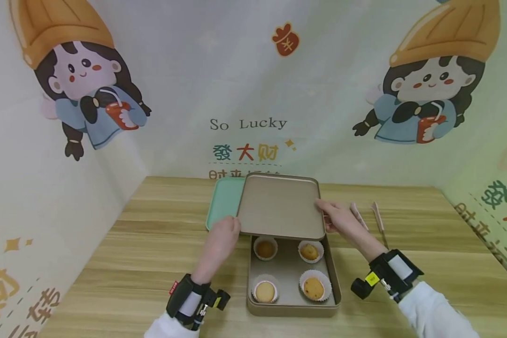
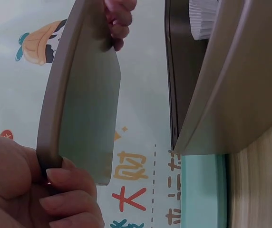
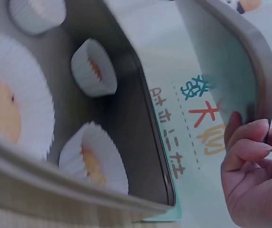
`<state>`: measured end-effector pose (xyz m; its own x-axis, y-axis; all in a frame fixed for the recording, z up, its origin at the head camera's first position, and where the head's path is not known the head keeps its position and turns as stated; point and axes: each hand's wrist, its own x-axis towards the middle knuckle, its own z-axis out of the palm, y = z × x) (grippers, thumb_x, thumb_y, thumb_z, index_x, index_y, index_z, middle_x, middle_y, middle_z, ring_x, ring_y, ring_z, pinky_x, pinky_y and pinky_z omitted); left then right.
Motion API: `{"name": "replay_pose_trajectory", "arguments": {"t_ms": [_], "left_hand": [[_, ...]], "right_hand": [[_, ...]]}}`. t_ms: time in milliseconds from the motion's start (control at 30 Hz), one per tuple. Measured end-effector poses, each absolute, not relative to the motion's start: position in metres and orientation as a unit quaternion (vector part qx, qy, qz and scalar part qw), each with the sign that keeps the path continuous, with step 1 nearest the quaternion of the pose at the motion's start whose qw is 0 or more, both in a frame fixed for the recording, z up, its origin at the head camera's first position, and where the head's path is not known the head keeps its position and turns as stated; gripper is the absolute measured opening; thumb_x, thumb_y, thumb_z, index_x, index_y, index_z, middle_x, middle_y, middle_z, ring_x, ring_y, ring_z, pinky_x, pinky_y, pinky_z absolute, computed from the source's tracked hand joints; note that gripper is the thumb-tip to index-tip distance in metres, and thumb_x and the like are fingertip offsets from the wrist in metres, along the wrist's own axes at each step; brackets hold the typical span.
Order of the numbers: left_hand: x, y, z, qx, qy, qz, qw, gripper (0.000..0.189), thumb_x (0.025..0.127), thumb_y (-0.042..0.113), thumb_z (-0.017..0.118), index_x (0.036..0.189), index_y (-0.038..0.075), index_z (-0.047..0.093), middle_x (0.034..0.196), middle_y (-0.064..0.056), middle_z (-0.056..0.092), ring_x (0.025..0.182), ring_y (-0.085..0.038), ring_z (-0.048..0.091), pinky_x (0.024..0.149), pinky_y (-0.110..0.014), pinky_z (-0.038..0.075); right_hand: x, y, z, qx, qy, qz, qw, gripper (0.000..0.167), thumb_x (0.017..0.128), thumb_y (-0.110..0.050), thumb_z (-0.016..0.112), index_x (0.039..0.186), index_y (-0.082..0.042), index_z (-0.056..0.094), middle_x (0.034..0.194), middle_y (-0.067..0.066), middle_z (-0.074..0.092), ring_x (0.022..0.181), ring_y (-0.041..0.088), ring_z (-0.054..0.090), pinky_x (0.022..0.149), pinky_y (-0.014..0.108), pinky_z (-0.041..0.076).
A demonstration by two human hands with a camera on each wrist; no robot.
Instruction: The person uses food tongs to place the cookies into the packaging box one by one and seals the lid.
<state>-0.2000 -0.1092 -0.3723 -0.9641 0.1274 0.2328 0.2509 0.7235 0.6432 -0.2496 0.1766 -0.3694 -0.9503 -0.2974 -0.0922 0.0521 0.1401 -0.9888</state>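
Observation:
Both hands hold a flat bronze metal lid [image 1: 280,204] by opposite sides. My left hand [image 1: 221,239] grips its left front corner, with fingers curled round the rim in the left wrist view. At the right edge, my right hand [image 1: 340,218] pinches the rim between thumb and fingers [image 3: 247,149]. The lid is raised above the far part of a bronze baking tin [image 1: 293,310], apart from it in both wrist views. Several small cakes in white paper cups, one at the front right [image 1: 314,286], sit in the tin. The lid hides the tin's far end.
A mint green tray [image 1: 225,199] lies at the back left, partly behind the lid. Right of the tin rest tongs [image 1: 378,216] with pale pink handles, partly hidden by the right forearm. A printed cloth [image 1: 181,84] hangs behind the wooden table [image 1: 152,263].

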Motion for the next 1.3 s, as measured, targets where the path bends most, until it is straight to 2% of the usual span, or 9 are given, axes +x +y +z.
{"name": "replay_pose_trajectory", "arguments": {"t_ms": [133, 367, 633, 767, 867, 1000, 1133, 1200, 1300], "left_hand": [[-0.203, -0.108, -0.373, -0.092, -0.913, -0.391, 0.074, 0.032, 0.095, 0.013, 0.037, 0.066, 0.004, 0.047, 0.058, -0.002, 0.039, 0.054, -0.017, 0.038, 0.051, -0.030, 0.036], [-0.218, -0.111, -0.363, -0.086, -0.881, -0.465, 0.024, 0.035, 0.095, 0.029, 0.044, 0.072, 0.005, 0.053, 0.058, -0.004, 0.049, 0.048, -0.015, 0.040, 0.047, -0.028, 0.033], [-0.242, -0.109, -0.351, -0.108, -0.863, -0.494, -0.015, 0.029, 0.093, 0.017, 0.048, 0.066, 0.004, 0.050, 0.055, -0.002, 0.041, 0.047, -0.013, 0.035, 0.045, -0.024, 0.028], [-0.246, -0.107, -0.349, -0.118, -0.870, -0.479, -0.006, 0.027, 0.092, 0.016, 0.048, 0.069, 0.004, 0.050, 0.060, -0.003, 0.043, 0.052, -0.015, 0.035, 0.050, -0.026, 0.029], [-0.248, -0.107, -0.344, -0.131, -0.867, -0.480, 0.037, 0.019, 0.092, 0.013, 0.050, 0.080, 0.000, 0.055, 0.060, -0.003, 0.044, 0.053, -0.016, 0.037, 0.051, -0.027, 0.030], [-0.247, -0.107, -0.335, -0.148, -0.860, -0.481, 0.092, 0.014, 0.093, 0.007, 0.047, 0.093, -0.002, 0.057, 0.061, -0.005, 0.051, 0.052, -0.017, 0.043, 0.049, -0.028, 0.034], [-0.245, -0.107, -0.330, -0.153, -0.853, -0.491, 0.089, 0.025, 0.095, 0.002, 0.036, 0.108, -0.002, 0.058, 0.076, -0.008, 0.060, 0.057, -0.017, 0.050, 0.051, -0.030, 0.043], [-0.242, -0.106, -0.331, -0.143, -0.843, -0.513, 0.077, 0.031, 0.096, 0.005, 0.034, 0.120, -0.002, 0.053, 0.082, -0.010, 0.061, 0.060, -0.018, 0.052, 0.054, -0.031, 0.046], [-0.241, -0.103, -0.337, -0.130, -0.840, -0.522, 0.072, 0.036, 0.098, 0.016, 0.037, 0.129, -0.001, 0.046, 0.085, -0.012, 0.060, 0.063, -0.019, 0.055, 0.059, -0.033, 0.048]], "right_hand": [[-0.249, 0.180, -0.369, -0.089, 0.722, -0.674, 0.128, 0.032, 0.097, -0.022, 0.040, 0.071, -0.006, 0.049, 0.051, 0.000, 0.036, 0.043, 0.007, 0.032, 0.043, 0.020, 0.025], [-0.244, 0.186, -0.365, -0.074, 0.709, -0.688, 0.135, 0.032, 0.097, -0.020, 0.042, 0.068, -0.009, 0.051, 0.052, -0.002, 0.036, 0.044, 0.005, 0.032, 0.042, 0.018, 0.026], [-0.239, 0.188, -0.363, -0.087, 0.714, -0.681, 0.136, 0.034, 0.096, -0.021, 0.043, 0.065, -0.010, 0.048, 0.051, -0.002, 0.038, 0.044, 0.005, 0.033, 0.042, 0.018, 0.026], [-0.240, 0.190, -0.360, -0.085, 0.727, -0.668, 0.132, 0.033, 0.097, -0.025, 0.043, 0.069, -0.009, 0.048, 0.055, -0.001, 0.037, 0.046, 0.007, 0.032, 0.044, 0.019, 0.026], [-0.240, 0.191, -0.354, -0.105, 0.757, -0.636, 0.109, 0.036, 0.097, -0.030, 0.042, 0.071, -0.005, 0.043, 0.057, 0.000, 0.034, 0.046, 0.008, 0.029, 0.045, 0.020, 0.025], [-0.239, 0.192, -0.343, -0.156, 0.784, -0.598, 0.063, 0.032, 0.097, -0.023, 0.041, 0.090, 0.008, 0.049, 0.068, 0.011, 0.048, 0.054, 0.012, 0.043, 0.047, 0.022, 0.035], [-0.237, 0.194, -0.335, -0.169, 0.760, -0.625, 0.053, 0.036, 0.098, -0.013, 0.034, 0.124, 0.010, 0.044, 0.099, 0.020, 0.055, 0.079, 0.016, 0.056, 0.061, 0.028, 0.049], [-0.237, 0.194, -0.336, -0.163, 0.751, -0.638, 0.050, 0.039, 0.099, -0.017, 0.033, 0.127, 0.009, 0.043, 0.110, 0.022, 0.052, 0.088, 0.017, 0.057, 0.068, 0.030, 0.050], [-0.237, 0.192, -0.340, -0.172, 0.771, -0.613, 0.025, 0.042, 0.097, -0.023, 0.041, 0.131, 0.003, 0.043, 0.118, 0.018, 0.050, 0.096, 0.018, 0.054, 0.071, 0.031, 0.049]]}}
